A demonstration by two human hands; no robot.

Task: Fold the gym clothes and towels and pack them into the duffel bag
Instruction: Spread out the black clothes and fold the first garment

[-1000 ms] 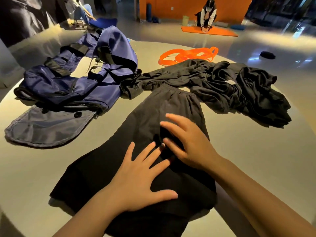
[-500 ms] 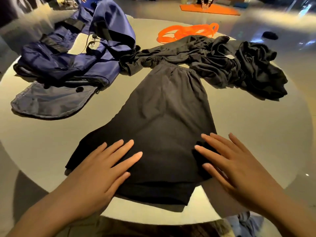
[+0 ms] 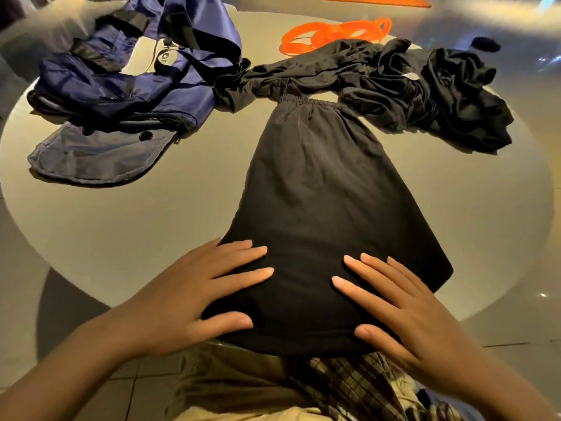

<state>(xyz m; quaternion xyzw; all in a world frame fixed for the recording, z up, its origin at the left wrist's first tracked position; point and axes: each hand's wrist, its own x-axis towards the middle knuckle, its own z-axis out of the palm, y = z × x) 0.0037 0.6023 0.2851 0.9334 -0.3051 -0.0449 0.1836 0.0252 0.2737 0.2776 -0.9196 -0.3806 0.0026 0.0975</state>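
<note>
Black gym shorts (image 3: 321, 202) lie flat on the round table (image 3: 151, 220), elastic waistband at the far end, hem hanging over the near edge. My left hand (image 3: 194, 296) presses flat on the near left part of the shorts, fingers spread. My right hand (image 3: 403, 305) presses flat on the near right part, fingers spread too. Neither hand grips the cloth. A navy duffel bag (image 3: 121, 86) lies slumped at the far left with its flap open. A crumpled heap of black clothes (image 3: 419, 86) stretches across the far right.
Orange resistance bands (image 3: 331, 34) lie at the table's far side, behind the black heap. The table's near edge runs under my hands, with tiled floor (image 3: 127, 387) and my plaid clothing below. An orange mat lies on the floor far beyond.
Both hands slid down the shorts toward me, first apart, then closer together near the hem. The shorts now lie narrower with the hem over the table edge. The camera tilted further down.
</note>
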